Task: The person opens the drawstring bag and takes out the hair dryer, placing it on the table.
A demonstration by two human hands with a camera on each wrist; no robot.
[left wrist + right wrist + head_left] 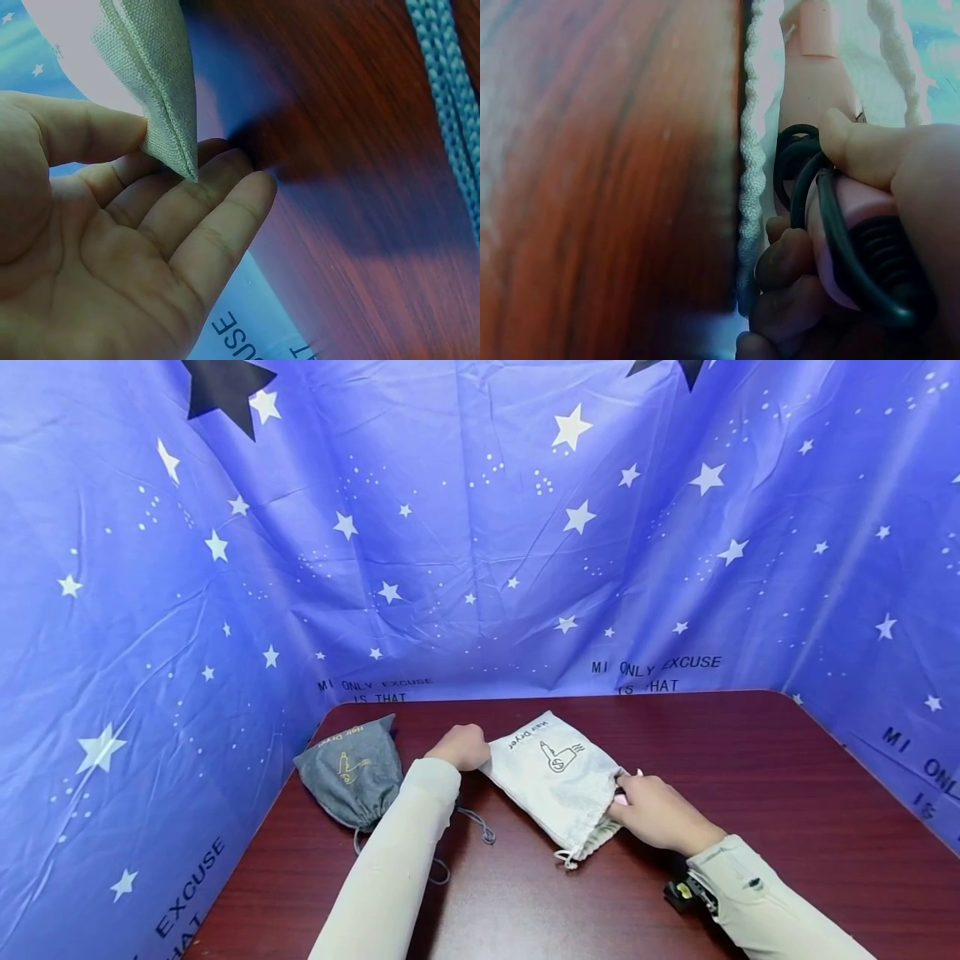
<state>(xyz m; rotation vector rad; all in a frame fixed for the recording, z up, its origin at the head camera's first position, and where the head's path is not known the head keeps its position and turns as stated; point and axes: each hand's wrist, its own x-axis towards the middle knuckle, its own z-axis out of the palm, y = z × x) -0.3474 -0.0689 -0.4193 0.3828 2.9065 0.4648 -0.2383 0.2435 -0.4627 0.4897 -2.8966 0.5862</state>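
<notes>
A white cloth drawstring bag (540, 797), printed "Hair Dryer", lies in the middle of the head view with its gathered mouth toward the lower right. My left hand (459, 748) pinches the bag's far left corner; in the left wrist view the thumb presses that corner (161, 97) against the fingers. At the mouth, my right hand (663, 814) grips a pink hair dryer (817, 90) by its handle, together with its black cord (840, 240). Part of the dryer's pink body sits inside the bag; its far end is hidden by the cloth.
Left of my left forearm lies a grey drawstring bag (360, 777), also marked "Hair Dryer", its grey cord (476, 821) trailing on the table. The dark red wooden table (750, 760) is enclosed by blue star-printed cloth (465, 543) on the far side and both flanks.
</notes>
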